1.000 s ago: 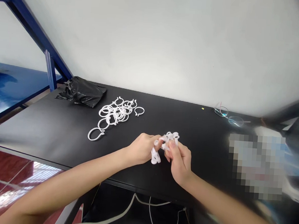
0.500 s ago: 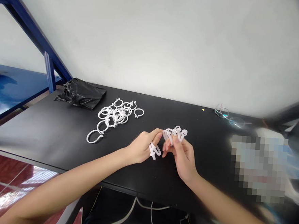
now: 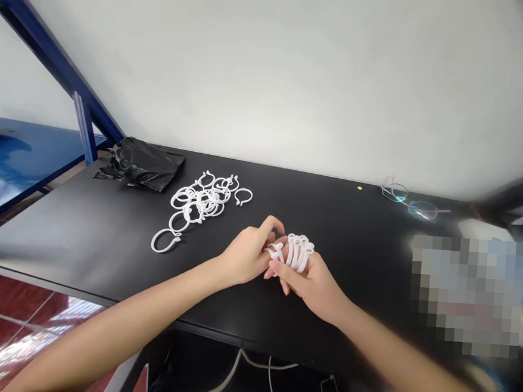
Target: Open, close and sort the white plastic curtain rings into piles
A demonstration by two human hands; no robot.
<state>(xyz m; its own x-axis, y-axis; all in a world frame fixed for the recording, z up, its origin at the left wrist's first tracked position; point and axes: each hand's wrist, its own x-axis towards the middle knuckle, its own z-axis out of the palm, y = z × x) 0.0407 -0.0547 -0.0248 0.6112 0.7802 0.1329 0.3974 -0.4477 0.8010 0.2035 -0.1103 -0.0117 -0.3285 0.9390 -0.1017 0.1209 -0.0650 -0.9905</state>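
My left hand point(image 3: 245, 251) and my right hand point(image 3: 316, 282) meet over the near middle of the black table. Several white plastic curtain rings point(image 3: 298, 253) stand side by side in my right hand, their small eyelets upward. More white rings point(image 3: 277, 251) sit at the fingers of my left hand, and my right thumb presses against them. The left index finger is raised and bent; its other fingers are partly hidden. To the left, a loose pile of the same curtain rings point(image 3: 205, 203) lies on the table, with one ring point(image 3: 165, 240) at its near end.
A crumpled black plastic bag point(image 3: 145, 163) lies at the back left of the black table point(image 3: 106, 233). Eyeglasses point(image 3: 415, 205) rest near the wall on the right. A blurred, pixelated package point(image 3: 474, 294) is at the right. White cables point(image 3: 231, 373) hang below the front edge.
My right hand has moved left and down to my left hand, and its rings are now lined up closer together. My left index finger has lifted. The pile stays as it was.
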